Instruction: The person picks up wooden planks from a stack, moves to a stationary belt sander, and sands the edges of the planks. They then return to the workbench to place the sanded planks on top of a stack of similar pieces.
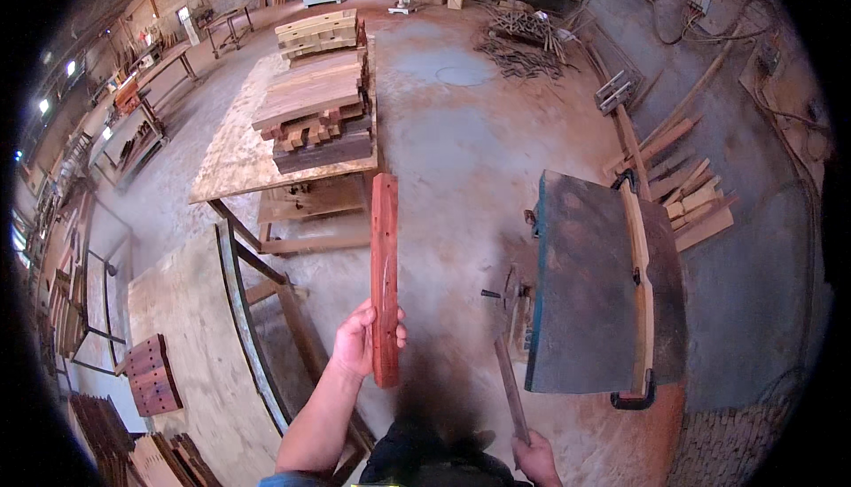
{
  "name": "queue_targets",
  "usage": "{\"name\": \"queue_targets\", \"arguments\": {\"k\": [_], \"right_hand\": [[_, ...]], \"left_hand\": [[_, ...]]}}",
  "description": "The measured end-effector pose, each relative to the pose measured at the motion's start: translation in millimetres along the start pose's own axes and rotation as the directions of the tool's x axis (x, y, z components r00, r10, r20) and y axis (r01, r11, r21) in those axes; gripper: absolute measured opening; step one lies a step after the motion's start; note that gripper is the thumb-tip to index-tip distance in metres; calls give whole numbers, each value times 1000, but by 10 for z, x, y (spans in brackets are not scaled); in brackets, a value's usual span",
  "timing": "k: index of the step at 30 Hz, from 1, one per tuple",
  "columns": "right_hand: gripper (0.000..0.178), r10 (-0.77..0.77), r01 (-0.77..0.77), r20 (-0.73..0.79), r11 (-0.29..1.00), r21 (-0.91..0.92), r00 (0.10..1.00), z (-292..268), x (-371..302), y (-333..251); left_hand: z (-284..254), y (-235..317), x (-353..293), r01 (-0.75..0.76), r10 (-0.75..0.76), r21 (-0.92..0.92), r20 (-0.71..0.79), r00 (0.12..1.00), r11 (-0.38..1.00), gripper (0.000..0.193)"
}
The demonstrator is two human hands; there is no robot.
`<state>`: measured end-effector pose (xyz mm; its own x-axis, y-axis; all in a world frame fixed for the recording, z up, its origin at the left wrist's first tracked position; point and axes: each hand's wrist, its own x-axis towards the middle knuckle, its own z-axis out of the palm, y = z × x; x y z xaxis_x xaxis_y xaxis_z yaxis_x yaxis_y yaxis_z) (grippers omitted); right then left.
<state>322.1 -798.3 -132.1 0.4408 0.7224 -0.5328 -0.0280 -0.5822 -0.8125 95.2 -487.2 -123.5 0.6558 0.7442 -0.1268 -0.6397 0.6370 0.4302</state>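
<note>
My left hand (356,342) is wrapped round the lower part of a reddish wooden bar (385,248). The bar stands nearly upright in the view and has small dark marks along its face. Low in the view, my right hand (536,459) grips the lower end of a thin, dark, narrow strip (510,381), which looks like wood. This strip slants up beside the machine table (585,283), a dark flat top with a pale wooden fence (640,274) along it. A black clamp (635,391) grips the fence's near end. Neither piece appears to touch the machine.
A plywood-topped table (232,146) bears stacked boards (312,88). At the left, another plywood bench (199,310) holds a dark drilled wooden panel (152,375). Offcuts (696,194) lean by the right wall; a scrap pile (532,39) lies farther off. A handwheel (511,292) juts out beside the machine.
</note>
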Motion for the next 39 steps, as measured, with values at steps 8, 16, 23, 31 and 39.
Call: {"name": "queue_targets", "arguments": {"k": [8, 16, 23, 31, 39], "right_hand": [[12, 214, -215, -32, 976, -39, 976, -1020, -330, 763], [13, 212, -186, -186, 971, 148, 959, -1820, -880, 1484], [13, 226, -146, -279, 949, 280, 933, -1990, -1220, 1748], [6, 200, 30, -525, 918, 396, 827, -2065, -1310, 1708], [20, 41, 323, -551, 773, 547, 834, -1861, -986, 1289]], "left_hand": [[708, -1095, -191, 145, -146, -28, -52, 988, 989, 54], [1284, -2145, -146, 246, -246, 13, -48, 968, 969, 59], [1531, -2645, -2, 43, 203, 980, -84, 976, 196, 29], [1677, -2658, 252, -499, -21, 376, 782, 622, -781, 33], [1644, -3077, 438, -703, -182, 342, 812, 555, -623, 32]]}}
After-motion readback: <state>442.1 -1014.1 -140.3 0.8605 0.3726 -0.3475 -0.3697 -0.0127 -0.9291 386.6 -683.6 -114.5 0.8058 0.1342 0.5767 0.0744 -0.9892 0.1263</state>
